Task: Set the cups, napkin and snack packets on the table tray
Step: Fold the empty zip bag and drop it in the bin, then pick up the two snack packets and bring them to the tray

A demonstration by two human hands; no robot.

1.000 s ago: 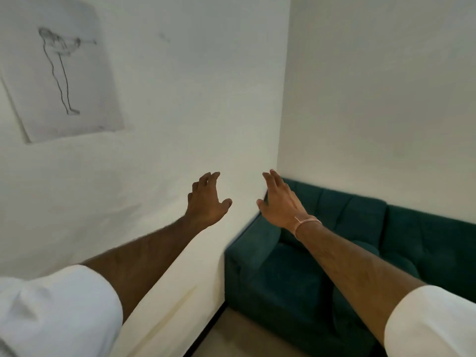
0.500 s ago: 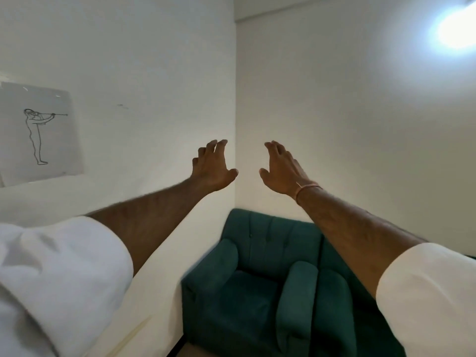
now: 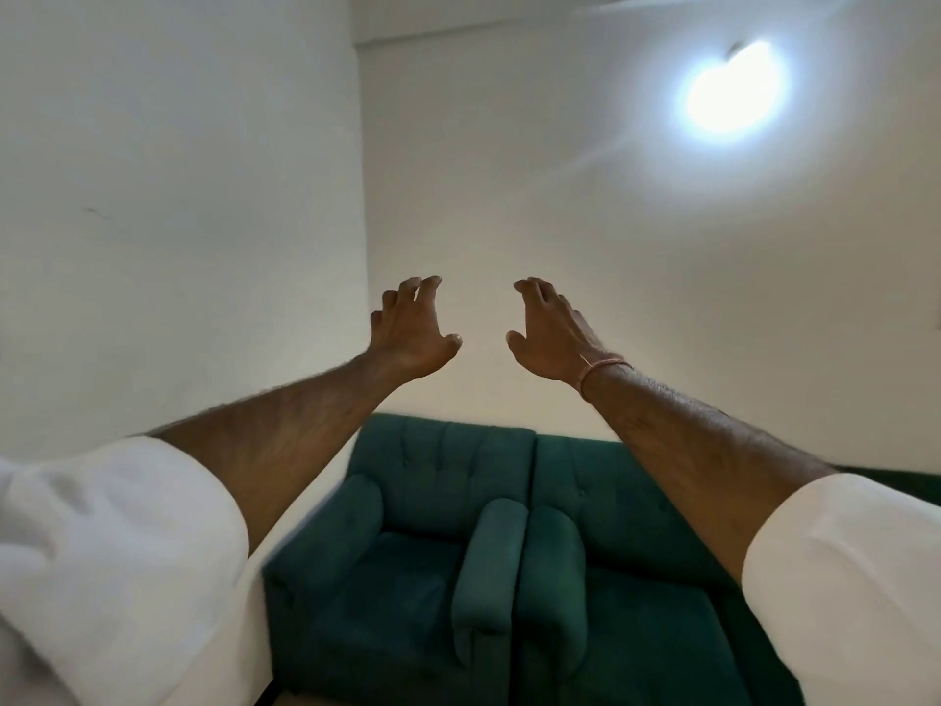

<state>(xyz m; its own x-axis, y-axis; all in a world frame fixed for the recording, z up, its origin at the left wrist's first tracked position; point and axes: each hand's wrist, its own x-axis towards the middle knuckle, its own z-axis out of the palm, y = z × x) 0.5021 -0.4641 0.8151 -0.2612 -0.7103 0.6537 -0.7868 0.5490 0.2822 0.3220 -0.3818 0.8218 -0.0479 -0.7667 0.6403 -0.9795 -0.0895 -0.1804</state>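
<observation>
Both arms stretch out in front of me toward a room corner. My left hand [image 3: 410, 331] is raised with curled, spread fingers and holds nothing. My right hand [image 3: 552, 331], with a thin band at the wrist, mirrors it a short way to the right, also with nothing in it. No cups, napkin, snack packets or tray are in view.
Two dark green armchairs [image 3: 438, 542] stand side by side below my hands against white walls. A bright wall lamp [image 3: 733, 89] glares at the upper right.
The view has swung up and to the right, so the wall drawing has left the frame and the lamp has come in. Both hands stay raised; their fingers have curled more.
</observation>
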